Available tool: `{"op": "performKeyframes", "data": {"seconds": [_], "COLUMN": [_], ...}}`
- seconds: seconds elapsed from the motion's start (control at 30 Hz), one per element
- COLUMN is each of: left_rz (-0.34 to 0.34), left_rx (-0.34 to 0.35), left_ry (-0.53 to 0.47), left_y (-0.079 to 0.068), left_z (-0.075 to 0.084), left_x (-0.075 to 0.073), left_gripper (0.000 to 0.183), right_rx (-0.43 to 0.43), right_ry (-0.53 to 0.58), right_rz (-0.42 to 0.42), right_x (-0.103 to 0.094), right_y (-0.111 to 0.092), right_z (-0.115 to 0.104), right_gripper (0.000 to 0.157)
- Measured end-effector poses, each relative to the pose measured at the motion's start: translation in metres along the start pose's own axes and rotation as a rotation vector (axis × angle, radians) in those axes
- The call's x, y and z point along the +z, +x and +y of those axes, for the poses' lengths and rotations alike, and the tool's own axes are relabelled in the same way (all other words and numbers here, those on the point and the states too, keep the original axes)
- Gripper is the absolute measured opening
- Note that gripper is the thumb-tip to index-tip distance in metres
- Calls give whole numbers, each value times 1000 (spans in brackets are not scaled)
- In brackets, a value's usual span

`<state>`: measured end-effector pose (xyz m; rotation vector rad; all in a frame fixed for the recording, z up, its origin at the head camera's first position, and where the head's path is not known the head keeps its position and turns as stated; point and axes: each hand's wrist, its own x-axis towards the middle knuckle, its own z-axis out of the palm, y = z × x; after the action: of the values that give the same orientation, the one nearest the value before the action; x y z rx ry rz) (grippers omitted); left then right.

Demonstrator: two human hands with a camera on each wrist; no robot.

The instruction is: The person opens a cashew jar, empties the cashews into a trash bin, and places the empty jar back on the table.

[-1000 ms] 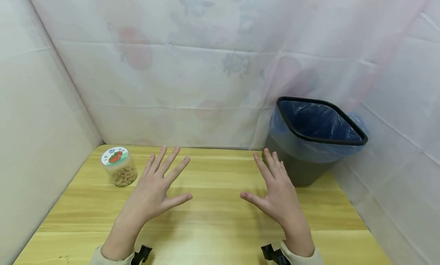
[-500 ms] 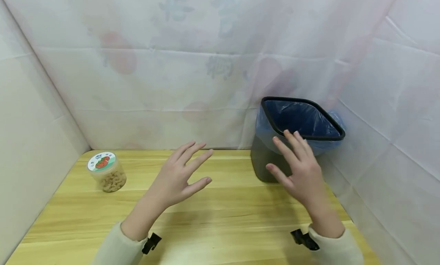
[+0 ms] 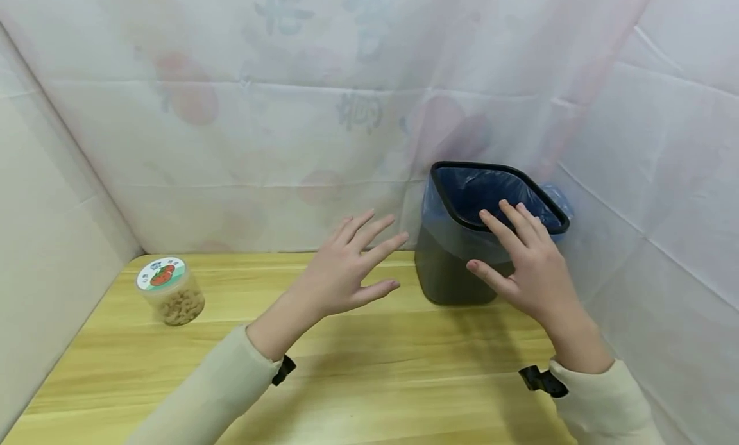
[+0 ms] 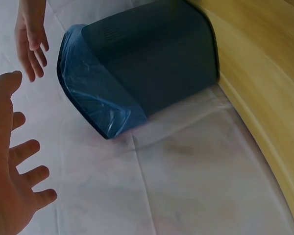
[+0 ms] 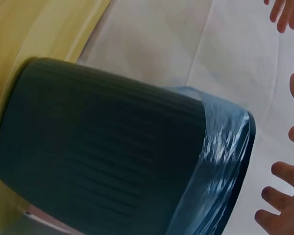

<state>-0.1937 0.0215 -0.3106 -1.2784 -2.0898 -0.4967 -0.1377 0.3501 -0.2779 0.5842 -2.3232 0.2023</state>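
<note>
A dark grey trash can (image 3: pixel 456 265) with a black rim and a blue plastic liner (image 3: pixel 470 187) stands at the back right of the wooden table. My right hand (image 3: pixel 534 265) is spread in front of its right side, overlapping the rim in the head view. To the left of the can hovers my left hand (image 3: pixel 352 265), fingers apart and holding nothing. In the left wrist view the can (image 4: pixel 152 58) lies between the left hand (image 4: pixel 14 171) and the table. The right wrist view shows the can's ribbed side (image 5: pixel 108 147) close by, with right fingers (image 5: pixel 284 196) near the rim.
A clear round jar (image 3: pixel 173 294) of small tan pieces, its white and green lid printed with tomatoes, stands at the table's left. Pale fabric walls (image 3: pixel 260 143) enclose the wooden table (image 3: pixel 346 381) at the back and both sides.
Both hands have moved right and farther forward, toward the trash can, fingers still spread. The head view has shifted right, so the jar and can appear farther left.
</note>
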Motion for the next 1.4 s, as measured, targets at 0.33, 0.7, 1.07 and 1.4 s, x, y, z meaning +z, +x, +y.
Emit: {"op": "performKeyframes", "data": {"seconds": [0.33,0.7,1.07,1.4], "left_rz": [-93,-198,-252,-319], "left_rx": [50,55,107,97], "left_ry": [66,122,185,222], "left_y": [28,54,73,85], "left_z": [9,15,19,23], "left_x": [20,34,53,58], "left_gripper": [68,74,77,80], "right_rx": [63,159,253,246], "right_ry": [7,-7,17,41], "right_rz": [-43,-170,-244,-222], "right_x": [-11,-12,-9,-9], "right_y": [1,8,3,1], "right_z": [24,46,64,75], "right_gripper": [82,78,76,71]}}
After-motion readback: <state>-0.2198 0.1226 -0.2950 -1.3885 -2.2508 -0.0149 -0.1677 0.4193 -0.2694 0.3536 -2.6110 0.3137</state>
